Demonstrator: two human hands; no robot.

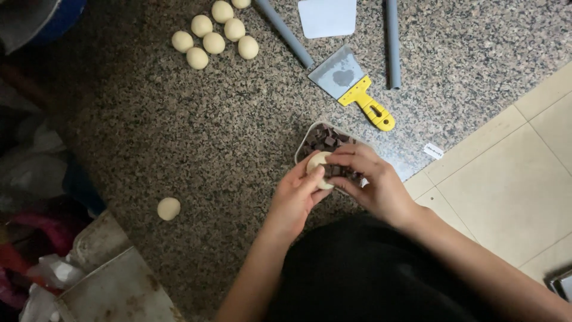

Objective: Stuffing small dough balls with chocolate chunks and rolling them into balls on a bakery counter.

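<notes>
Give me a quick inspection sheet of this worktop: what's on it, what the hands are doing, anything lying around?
Surface: speckled granite counter.
Job's things: pale dough piece held over a tray of brown chunks.
Clutter: dough balls at the far edge, one lone ball, yellow-handled scraper, white card, two grey rods.
Grippers: left hand cups the dough; right hand pinches it.
Cables: nothing seen.
Surroundings: tiled floor, bags at left.

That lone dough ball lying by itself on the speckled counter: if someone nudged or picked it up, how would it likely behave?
The lone dough ball looks round and smooth, so a nudge would probably roll it across the granite counter. It likely dents under a firm pinch, since the similar dough piece between the left hand and right hand appears pressed flatter. Probably light for its size.
</notes>
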